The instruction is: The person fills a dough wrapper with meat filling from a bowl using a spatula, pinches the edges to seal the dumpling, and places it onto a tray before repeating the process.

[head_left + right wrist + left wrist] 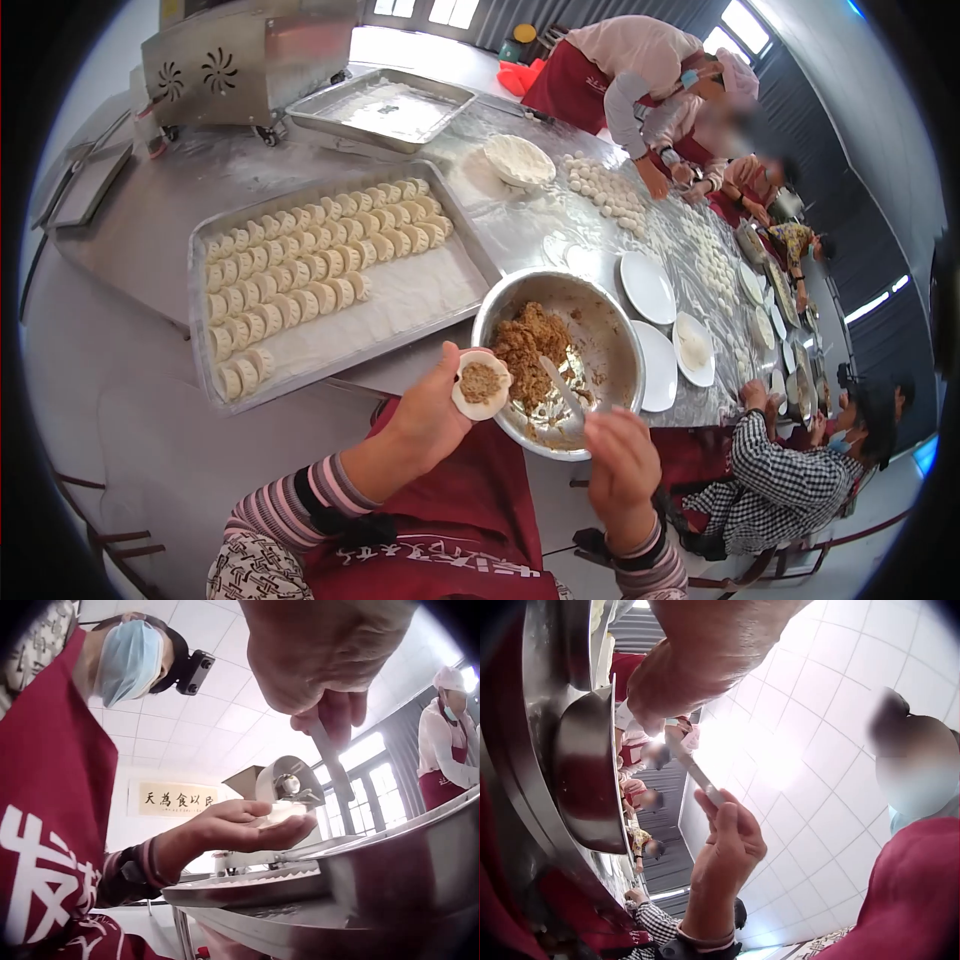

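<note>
In the head view my left hand (420, 425) holds a round dough wrapper (480, 409), with brown filling (481, 381) in its middle, at the near left rim of a steel bowl (630, 375). The right wrist view has this wrapper (285, 813) lying on the cupped fingers of the left hand (232, 834), thumb against its edge. My right hand (622, 465) grips a flat metal stick (562, 388), its far end over the bowl. Brown filling (530, 340) lies heaped at the bowl's left side. The left wrist view shows the stick (703, 780) pinched in the right hand (727, 851).
Left of the bowl, a large tray (400, 318) holds rows of dumplings. White plates (648, 287) stand right of it. Farther back are a flour bowl (519, 160), dough pieces (605, 195) and a floured tray (390, 108). Several people work along the table's right side.
</note>
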`<act>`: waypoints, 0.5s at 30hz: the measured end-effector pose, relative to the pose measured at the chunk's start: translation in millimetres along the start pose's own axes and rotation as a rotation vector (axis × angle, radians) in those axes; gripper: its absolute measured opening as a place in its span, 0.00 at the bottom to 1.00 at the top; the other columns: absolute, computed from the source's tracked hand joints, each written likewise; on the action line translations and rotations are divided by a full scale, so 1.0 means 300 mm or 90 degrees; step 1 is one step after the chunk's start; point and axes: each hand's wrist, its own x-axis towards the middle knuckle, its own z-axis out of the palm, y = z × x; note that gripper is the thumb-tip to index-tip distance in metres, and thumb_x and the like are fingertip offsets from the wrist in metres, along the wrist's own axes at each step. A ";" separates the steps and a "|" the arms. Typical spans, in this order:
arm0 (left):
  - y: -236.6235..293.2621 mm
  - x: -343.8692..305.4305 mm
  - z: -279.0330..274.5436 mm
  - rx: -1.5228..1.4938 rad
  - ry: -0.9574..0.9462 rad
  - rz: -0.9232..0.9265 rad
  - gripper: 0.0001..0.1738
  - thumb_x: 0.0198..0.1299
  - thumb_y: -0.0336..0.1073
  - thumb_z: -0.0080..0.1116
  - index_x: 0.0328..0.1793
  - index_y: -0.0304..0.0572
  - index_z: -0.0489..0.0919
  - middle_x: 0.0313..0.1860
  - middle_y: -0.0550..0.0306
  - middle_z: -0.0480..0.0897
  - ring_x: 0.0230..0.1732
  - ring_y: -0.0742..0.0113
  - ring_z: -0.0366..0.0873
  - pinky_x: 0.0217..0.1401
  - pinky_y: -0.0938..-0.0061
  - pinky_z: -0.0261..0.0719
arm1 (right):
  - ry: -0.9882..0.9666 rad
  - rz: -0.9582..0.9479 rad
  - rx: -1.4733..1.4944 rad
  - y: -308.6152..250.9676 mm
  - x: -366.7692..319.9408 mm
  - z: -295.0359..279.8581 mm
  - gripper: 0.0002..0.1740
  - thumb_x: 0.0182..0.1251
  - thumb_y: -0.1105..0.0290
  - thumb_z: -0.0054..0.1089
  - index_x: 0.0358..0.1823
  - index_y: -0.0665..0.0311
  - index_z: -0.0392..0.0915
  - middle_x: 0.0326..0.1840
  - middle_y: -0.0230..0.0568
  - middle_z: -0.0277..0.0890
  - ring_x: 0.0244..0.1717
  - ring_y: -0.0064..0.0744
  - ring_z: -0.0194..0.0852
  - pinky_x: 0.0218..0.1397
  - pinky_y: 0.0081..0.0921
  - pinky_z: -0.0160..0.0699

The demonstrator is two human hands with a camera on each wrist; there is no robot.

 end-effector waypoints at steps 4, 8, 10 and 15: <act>0.020 -0.016 -0.001 0.066 -0.002 -0.002 0.27 0.76 0.51 0.32 0.60 0.35 0.69 0.55 0.51 0.76 0.60 0.62 0.73 0.67 0.64 0.69 | -0.071 0.051 0.051 0.122 0.030 0.086 0.11 0.53 0.80 0.60 0.40 0.67 0.78 0.39 0.44 0.80 0.40 0.45 0.79 0.49 0.38 0.77; 0.009 -0.030 -0.006 0.131 -0.010 -0.010 0.31 0.75 0.54 0.29 0.64 0.33 0.67 0.61 0.45 0.75 0.63 0.57 0.72 0.69 0.62 0.67 | -0.245 0.020 0.050 0.208 0.030 0.190 0.13 0.48 0.83 0.53 0.38 0.68 0.75 0.37 0.45 0.77 0.41 0.46 0.76 0.48 0.37 0.74; 0.010 -0.042 -0.001 0.134 -0.020 -0.020 0.31 0.75 0.55 0.30 0.64 0.33 0.67 0.61 0.45 0.75 0.63 0.56 0.72 0.70 0.62 0.67 | -0.282 -0.011 0.023 0.224 0.022 0.217 0.14 0.48 0.83 0.52 0.39 0.69 0.75 0.40 0.46 0.77 0.43 0.46 0.76 0.49 0.37 0.74; 0.013 -0.073 -0.005 0.094 -0.045 -0.045 0.28 0.76 0.50 0.31 0.64 0.33 0.68 0.59 0.49 0.76 0.61 0.61 0.74 0.67 0.64 0.70 | -0.278 0.013 0.023 0.170 -0.004 0.199 0.22 0.51 0.81 0.57 0.51 0.69 0.73 0.47 0.48 0.77 0.47 0.47 0.76 0.53 0.39 0.73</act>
